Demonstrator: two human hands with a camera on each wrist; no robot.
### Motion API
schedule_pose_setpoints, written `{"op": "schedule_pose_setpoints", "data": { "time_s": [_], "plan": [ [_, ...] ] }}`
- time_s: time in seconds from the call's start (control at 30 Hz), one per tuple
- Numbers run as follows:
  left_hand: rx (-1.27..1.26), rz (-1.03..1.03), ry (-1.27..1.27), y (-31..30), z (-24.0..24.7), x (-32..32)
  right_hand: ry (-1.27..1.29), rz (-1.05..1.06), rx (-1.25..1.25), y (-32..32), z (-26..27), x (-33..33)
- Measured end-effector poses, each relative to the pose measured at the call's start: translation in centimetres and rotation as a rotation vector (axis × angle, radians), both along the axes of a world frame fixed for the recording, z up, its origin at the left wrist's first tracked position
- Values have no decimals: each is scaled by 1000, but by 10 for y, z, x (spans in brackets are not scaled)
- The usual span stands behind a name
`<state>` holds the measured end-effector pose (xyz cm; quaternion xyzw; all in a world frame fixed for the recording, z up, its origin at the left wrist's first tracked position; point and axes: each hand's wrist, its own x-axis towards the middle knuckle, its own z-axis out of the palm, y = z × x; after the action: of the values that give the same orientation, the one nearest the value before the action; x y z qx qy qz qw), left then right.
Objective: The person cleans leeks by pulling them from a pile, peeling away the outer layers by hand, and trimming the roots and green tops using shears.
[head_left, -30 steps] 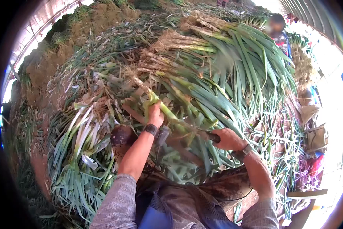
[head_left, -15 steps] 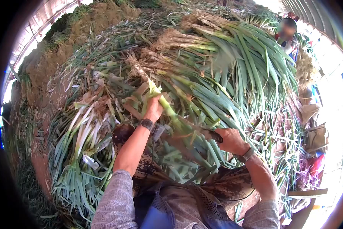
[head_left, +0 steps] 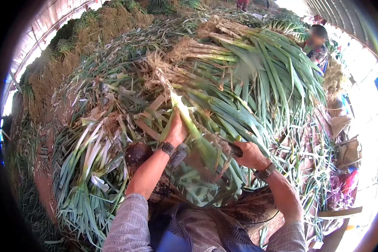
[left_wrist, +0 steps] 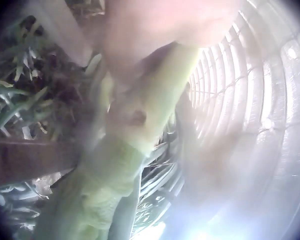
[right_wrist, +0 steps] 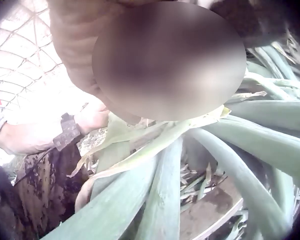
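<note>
In the head view, my left hand (head_left: 177, 129) grips a long green onion (head_left: 190, 122) partway up its pale stalk. Its shaggy root end points away from me, and its leaves spread down over my lap. The same stalk (left_wrist: 162, 97) runs close to the camera in the left wrist view, beneath blurred fingers. My right hand (head_left: 253, 155) holds a knife by its black handle (head_left: 236, 151), its blade lying across the onion where stalk meets leaves. Thick green leaves (right_wrist: 160, 195) fan out below the right hand in the right wrist view; a blurred patch hides part there.
A big pile of unpeeled green onions (head_left: 277, 71) lies ahead and right, roots facing left. Onions with clean white stalks (head_left: 90, 155) lie at my left. Stripped leaves (head_left: 109, 63) litter the ground. Another person (head_left: 317, 46) is at the far right, near a wooden board (head_left: 339, 213).
The onion's root end has shifted away and to the right, with my left hand following slightly. The knife hand has stayed near the leaves. Torn dry leaves now hang beside the blade.
</note>
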<state>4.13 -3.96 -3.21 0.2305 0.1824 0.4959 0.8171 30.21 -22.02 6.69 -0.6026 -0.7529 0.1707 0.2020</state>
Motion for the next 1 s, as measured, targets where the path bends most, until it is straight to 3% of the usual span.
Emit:
{"op": "schedule_pose_setpoints", "data": {
  "time_s": [0.07, 0.17, 0.2, 0.3, 0.43, 0.6, 0.67, 0.73, 0.8, 0.83, 0.9, 1.0],
  "plan": [
    [-8, 110, 46, -7, 3, 4, -10, -8, -7, 4, 2, -3],
    [-1, -152, -136, 12, -18, -1, -77, 115, 80, 5, -1, -7],
    [2, -154, -135, 14, -20, 0, -77, 113, 82, 6, 0, -9],
    [-115, 67, -1, -4, 26, 7, -29, -52, 34, 10, 0, -9],
    [14, 121, -27, -15, 51, 10, -32, -9, 45, 13, 9, -11],
    [38, 153, 54, -11, 48, 16, 27, 60, 154, 28, 9, -18],
    [17, -14, -63, -11, 52, 15, 28, 59, 145, 34, 13, -24],
    [-92, 51, -60, -12, 44, 21, 14, 55, 141, 39, 21, -28],
    [164, -202, -274, 0, 21, 21, 59, -85, 70, 46, 26, -34],
    [-8, 18, -44, -13, 37, 26, 60, -85, 73, 49, 25, -35],
    [5, -11, -103, -9, 30, 26, 62, 46, 240, 56, 20, -36],
    [-14, 72, -107, -18, 41, 33, 26, -46, 120, 59, 24, -39]
  ]
}}
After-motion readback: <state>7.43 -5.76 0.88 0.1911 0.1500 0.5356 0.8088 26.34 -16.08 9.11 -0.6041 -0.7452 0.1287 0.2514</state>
